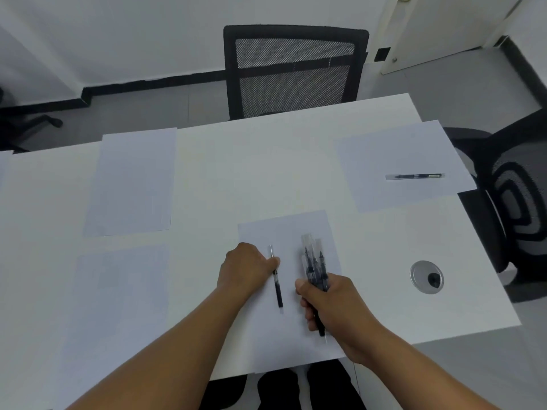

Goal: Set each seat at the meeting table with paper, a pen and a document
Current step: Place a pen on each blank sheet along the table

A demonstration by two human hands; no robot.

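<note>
Pen (276,279) on near sheet (284,232), left of bundle (314,267).

A black mesh-backed chair (291,74) is standing at the far side of the white worktop (251,161); a second black chair (515,202) is sitting at its right end; a round metal cable grommet (426,276) is lying in the worktop's near right corner; a white door (444,28) is showing beyond.

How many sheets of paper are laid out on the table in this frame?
4 clearly: far left sheet, near left sheet, far right sheet with a pen, and the near sheet under both hands. A sliver at the left edge may be another.
</note>
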